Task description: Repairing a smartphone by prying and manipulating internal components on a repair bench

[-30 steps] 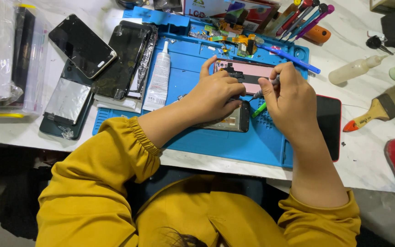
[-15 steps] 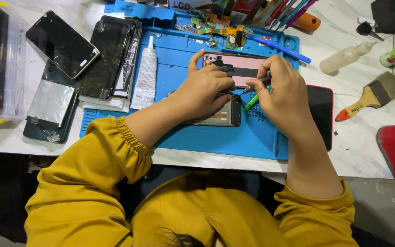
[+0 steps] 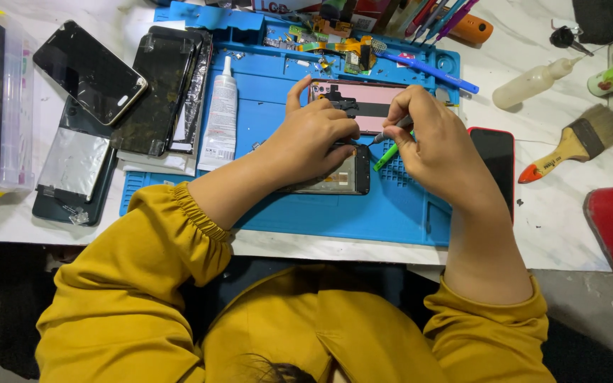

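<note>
While the blue mat (image 3: 406,213) carries everything:
Left hand (image 3: 313,138): fingers clamped on opened phone (image 3: 338,177).
Right hand (image 3: 438,145): fingers pinching thin tool (image 3: 391,128) mid-mat.
Progress: phone open, reassembly undone.

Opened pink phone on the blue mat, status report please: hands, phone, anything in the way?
Left hand pressing down the opened pink phone. Right hand pinching a thin grey tool at it. Green stick under right fingers; nothing blocking.

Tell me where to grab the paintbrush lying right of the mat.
Grip the paintbrush by its yellow wooden handle, about midway, coming from above. It lies flat and diagonal on the table, bristles up-right and red tip down-left, with bare tabletop on both sides of the handle.
</note>
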